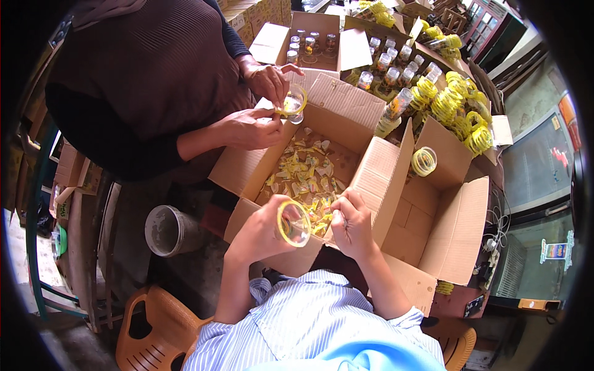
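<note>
My left hand (261,232) is wrapped round a clear cup (298,227) with a yellow rim, its round mouth tilted up toward me. Just to the right, my right hand (352,224) is closed with the thumb pressed against the fingers; whatever it may hold is hidden. Both hands are over the near edge of an open cardboard box (343,105). Many small yellow and white scraps (304,168) lie on the bottom of this box. Across from me at the left, a person's hands (253,127) hold another clear cup (293,106) with a yellow ring at its top.
A second open box (455,238) stands at the right, with a stack of clear cups (424,161) at its far edge. Behind are heaped yellow rings (455,102) and boxes of clear cups (391,75). A grey bucket (166,230) and an orange chair (154,328) stand at the left.
</note>
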Action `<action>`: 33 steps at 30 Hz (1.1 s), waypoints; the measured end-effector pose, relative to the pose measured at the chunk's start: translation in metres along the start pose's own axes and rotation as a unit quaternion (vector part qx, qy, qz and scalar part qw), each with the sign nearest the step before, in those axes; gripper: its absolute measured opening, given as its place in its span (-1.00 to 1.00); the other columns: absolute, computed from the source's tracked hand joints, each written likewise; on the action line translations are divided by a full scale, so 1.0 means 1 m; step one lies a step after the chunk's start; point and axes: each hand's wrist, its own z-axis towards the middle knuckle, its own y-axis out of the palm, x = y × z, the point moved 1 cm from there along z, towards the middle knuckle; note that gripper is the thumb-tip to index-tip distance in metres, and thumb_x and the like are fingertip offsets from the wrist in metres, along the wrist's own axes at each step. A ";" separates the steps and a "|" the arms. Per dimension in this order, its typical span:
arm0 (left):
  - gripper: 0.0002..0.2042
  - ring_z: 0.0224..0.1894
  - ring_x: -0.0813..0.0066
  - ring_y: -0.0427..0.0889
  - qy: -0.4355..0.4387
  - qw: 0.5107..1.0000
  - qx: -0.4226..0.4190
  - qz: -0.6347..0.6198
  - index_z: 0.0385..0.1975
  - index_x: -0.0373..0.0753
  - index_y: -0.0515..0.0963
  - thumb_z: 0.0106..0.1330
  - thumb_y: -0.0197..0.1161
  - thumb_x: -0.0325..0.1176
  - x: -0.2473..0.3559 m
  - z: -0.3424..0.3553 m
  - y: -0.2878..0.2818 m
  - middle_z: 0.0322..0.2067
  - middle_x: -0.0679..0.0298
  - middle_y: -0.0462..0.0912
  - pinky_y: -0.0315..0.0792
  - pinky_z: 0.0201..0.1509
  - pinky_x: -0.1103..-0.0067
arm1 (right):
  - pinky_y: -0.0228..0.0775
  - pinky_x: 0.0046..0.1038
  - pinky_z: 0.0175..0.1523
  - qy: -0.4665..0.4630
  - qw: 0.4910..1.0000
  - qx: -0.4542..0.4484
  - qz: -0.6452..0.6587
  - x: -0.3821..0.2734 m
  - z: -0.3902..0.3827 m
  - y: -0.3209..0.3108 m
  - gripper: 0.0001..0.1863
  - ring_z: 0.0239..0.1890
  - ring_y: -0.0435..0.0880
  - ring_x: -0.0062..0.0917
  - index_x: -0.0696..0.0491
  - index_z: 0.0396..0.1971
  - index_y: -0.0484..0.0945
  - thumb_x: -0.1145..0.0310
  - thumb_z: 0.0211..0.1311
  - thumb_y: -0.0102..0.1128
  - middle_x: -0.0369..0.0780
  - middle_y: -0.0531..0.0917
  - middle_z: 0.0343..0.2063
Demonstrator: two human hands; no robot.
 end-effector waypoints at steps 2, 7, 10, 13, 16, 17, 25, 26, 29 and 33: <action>-0.34 -0.25 0.22 0.59 0.055 0.994 0.092 0.032 -0.09 -0.25 0.22 -0.20 0.48 -0.36 0.002 0.007 0.001 -0.33 0.14 0.56 0.47 -0.18 0.43 | 0.26 -0.31 -0.24 0.055 0.998 -0.018 -0.034 0.008 -0.003 0.007 -0.93 -0.45 0.41 -0.31 0.12 -0.60 0.44 0.47 0.00 0.03 -0.18 0.40 -0.58; -0.24 -0.21 0.39 0.58 0.100 0.979 0.165 0.065 -0.06 -0.18 0.16 -0.28 0.54 -0.43 0.008 0.011 -0.004 -0.28 0.23 0.53 0.48 -0.12 0.52 | 0.29 -0.30 -0.17 0.074 0.975 -0.094 -0.187 0.026 -0.011 0.024 -0.89 -0.40 0.49 -0.31 0.08 -0.40 0.53 0.44 0.02 0.15 -0.21 0.46 -0.49; -0.23 -0.21 0.39 0.58 0.095 0.978 0.167 0.082 -0.05 -0.18 0.16 -0.28 0.55 -0.41 0.006 0.010 -0.002 -0.28 0.23 0.52 0.48 -0.12 0.52 | 0.27 -0.39 -0.17 0.045 0.987 -0.053 -0.142 0.013 -0.009 0.014 -0.76 -0.39 0.51 -0.39 -0.01 -0.28 0.56 0.44 -0.04 0.23 -0.26 0.50 -0.43; -0.24 -0.21 0.37 0.58 0.091 0.978 0.167 0.080 -0.06 -0.18 0.16 -0.26 0.55 -0.38 0.002 0.010 0.001 -0.27 0.22 0.52 0.48 -0.13 0.51 | 0.20 -0.47 -0.19 -0.017 0.997 -0.035 -0.059 -0.012 0.000 0.004 -0.80 -0.39 0.52 -0.49 -0.06 -0.33 0.59 0.40 -0.04 0.28 -0.28 0.53 -0.43; -0.26 -0.21 0.34 0.58 0.097 0.975 0.167 0.106 -0.06 -0.19 0.16 -0.24 0.55 -0.35 0.004 0.009 -0.002 -0.27 0.21 0.52 0.48 -0.13 0.49 | 0.17 -0.45 -0.18 -0.041 0.996 -0.080 0.006 -0.031 0.005 0.000 -0.83 -0.36 0.52 -0.52 -0.07 -0.35 0.60 0.34 -0.01 0.30 -0.29 0.52 -0.42; -0.27 -0.21 0.29 0.57 0.098 0.976 0.166 0.105 -0.07 -0.20 0.17 -0.23 0.54 -0.33 0.003 0.009 0.000 -0.28 0.20 0.52 0.47 -0.14 0.45 | 0.16 -0.44 -0.18 -0.048 0.995 -0.088 0.014 -0.032 0.005 0.000 -0.83 -0.35 0.52 -0.52 -0.07 -0.35 0.60 0.33 -0.01 0.30 -0.29 0.51 -0.42; -0.28 -0.22 0.20 0.59 0.109 0.967 0.149 0.177 -0.06 -0.21 0.16 -0.23 0.51 -0.37 0.007 0.010 0.000 -0.29 0.16 0.55 0.46 -0.13 0.41 | 0.16 -0.44 -0.13 0.007 0.965 -0.222 0.143 -0.030 0.018 -0.001 -0.95 -0.33 0.50 -0.48 0.00 -0.46 0.56 0.41 0.04 0.24 -0.29 0.52 -0.44; -0.28 -0.22 0.19 0.58 0.113 0.967 0.143 0.176 -0.06 -0.21 0.16 -0.22 0.51 -0.36 0.007 0.011 0.001 -0.29 0.16 0.55 0.46 -0.14 0.40 | 0.16 -0.43 -0.12 0.016 0.956 -0.236 0.171 -0.026 0.020 -0.001 -0.96 -0.33 0.50 -0.48 0.01 -0.47 0.55 0.43 0.04 0.23 -0.28 0.51 -0.45; -0.30 -0.24 0.15 0.58 0.120 0.968 0.132 0.176 -0.07 -0.22 0.17 -0.22 0.50 -0.36 0.007 0.012 0.003 -0.30 0.15 0.55 0.45 -0.15 0.37 | 0.16 -0.42 -0.10 0.044 0.927 -0.306 0.211 -0.018 0.022 0.000 -0.95 -0.30 0.49 -0.47 0.02 -0.45 0.54 0.42 0.06 0.20 -0.27 0.51 -0.43; -0.34 -0.23 0.11 0.56 0.097 0.971 0.119 0.182 -0.09 -0.22 0.20 -0.21 0.47 -0.36 0.004 0.011 0.006 -0.30 0.15 0.54 0.43 -0.14 0.35 | 0.15 -0.43 -0.10 -0.075 0.952 -0.292 0.054 -0.021 0.022 -0.005 -0.90 -0.26 0.48 -0.45 0.01 -0.38 0.50 0.39 0.07 0.17 -0.27 0.49 -0.39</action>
